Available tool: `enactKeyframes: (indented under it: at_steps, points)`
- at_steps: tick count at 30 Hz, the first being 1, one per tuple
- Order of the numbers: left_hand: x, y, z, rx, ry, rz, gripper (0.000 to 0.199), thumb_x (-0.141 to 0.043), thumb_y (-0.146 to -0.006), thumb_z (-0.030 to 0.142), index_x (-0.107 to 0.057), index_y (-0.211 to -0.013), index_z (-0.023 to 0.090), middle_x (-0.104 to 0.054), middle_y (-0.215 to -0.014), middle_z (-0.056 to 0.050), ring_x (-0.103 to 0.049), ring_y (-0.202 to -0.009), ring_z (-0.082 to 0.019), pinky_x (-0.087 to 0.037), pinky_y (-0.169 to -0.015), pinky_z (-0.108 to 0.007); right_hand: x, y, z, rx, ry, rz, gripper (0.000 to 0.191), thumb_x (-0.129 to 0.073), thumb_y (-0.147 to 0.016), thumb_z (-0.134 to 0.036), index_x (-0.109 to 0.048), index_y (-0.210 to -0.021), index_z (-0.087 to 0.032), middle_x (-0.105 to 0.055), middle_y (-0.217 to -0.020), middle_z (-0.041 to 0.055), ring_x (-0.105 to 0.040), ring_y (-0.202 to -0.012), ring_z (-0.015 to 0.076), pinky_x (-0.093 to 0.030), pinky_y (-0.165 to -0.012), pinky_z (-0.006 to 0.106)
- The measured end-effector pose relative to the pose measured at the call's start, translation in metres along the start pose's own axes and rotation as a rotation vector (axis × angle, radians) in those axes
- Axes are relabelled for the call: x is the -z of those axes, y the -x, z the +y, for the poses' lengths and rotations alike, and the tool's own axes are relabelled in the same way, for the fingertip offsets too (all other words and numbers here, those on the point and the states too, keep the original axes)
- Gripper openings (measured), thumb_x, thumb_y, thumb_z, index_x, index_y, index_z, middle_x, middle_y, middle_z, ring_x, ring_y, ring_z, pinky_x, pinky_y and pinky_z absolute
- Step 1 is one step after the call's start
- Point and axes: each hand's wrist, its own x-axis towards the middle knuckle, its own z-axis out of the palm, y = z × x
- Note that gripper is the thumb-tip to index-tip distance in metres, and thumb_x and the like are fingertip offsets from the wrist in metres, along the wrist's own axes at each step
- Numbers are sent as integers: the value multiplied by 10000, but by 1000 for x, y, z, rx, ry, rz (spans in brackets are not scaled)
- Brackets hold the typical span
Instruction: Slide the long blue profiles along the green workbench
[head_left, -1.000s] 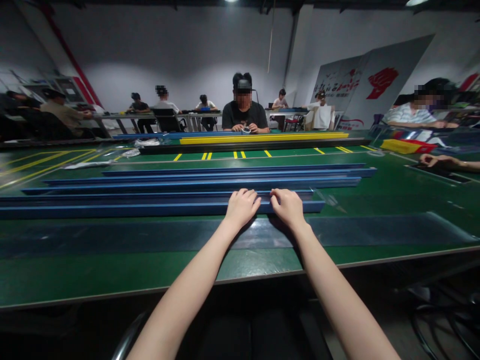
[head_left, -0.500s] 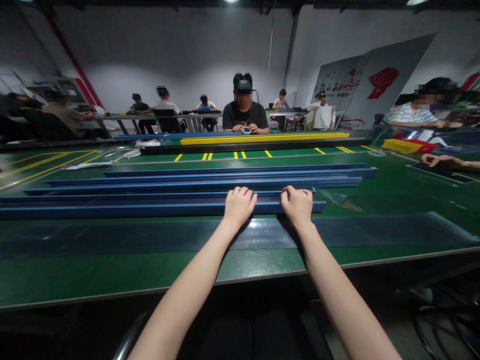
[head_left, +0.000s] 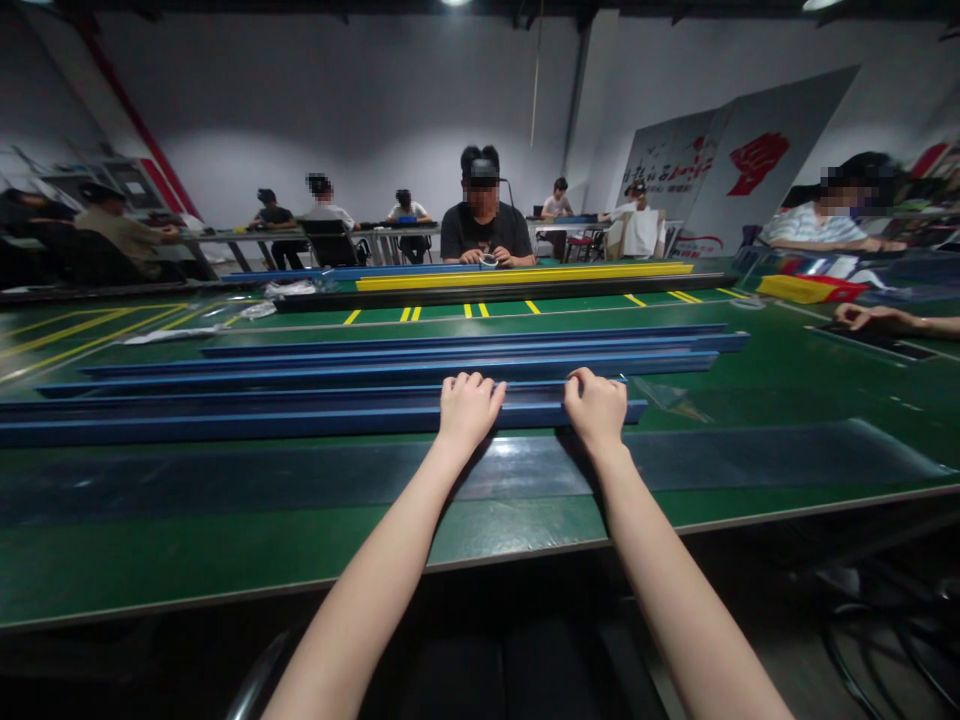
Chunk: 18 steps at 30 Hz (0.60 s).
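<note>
Rightward along the near blue channel (head_left: 322, 418) my right hand (head_left: 598, 400) has shifted, away from my left hand (head_left: 469, 405); both hands' fingers curl over it, whether gripping I cannot tell from here. Uneven pressure could skew that channel into the blue channels (head_left: 390, 370) behind it; before it lie the clear strip (head_left: 525, 465) and tabletop (head_left: 517, 535) edge, with open room past its right end.

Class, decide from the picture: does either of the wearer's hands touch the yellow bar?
No: the left hand and right hand are on the nearest blue channel, well short of the yellow bar.
</note>
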Motion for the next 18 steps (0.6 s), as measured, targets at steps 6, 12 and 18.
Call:
enactKeyframes:
  at_steps: [6,12,18]
  points:
    - [-4,2,-1,34,-2,57,416,-295,-919,377,-650,-854,170,-642,-923,-98,-521,-914,-234,-329,-783,-373,0,1,-1,58,45,-18,348,-310,-869,-288,-616,-759,-164,-662,-682,85,-564,-663,167,-270,-790,301]
    - [-7,4,4,-181,115,21,325,-343,-917,334,-609,-1035,191,-612,-1135,-63,-488,-1059,-198,-343,-839,-341,1,5,-10,319,-108,-112,298,-348,-875,-299,-612,-797,-187,-670,-746,46,-570,-733,145,-258,-785,277]
    - [-2,1,4,-153,79,-43,359,-319,-923,362,-633,-972,194,-650,-1062,-48,-531,-978,-198,-350,-771,-328,1,5,-10,316,-154,-127,287,-346,-881,-279,-611,-825,-185,-676,-785,41,-574,-758,139,-257,-773,266]
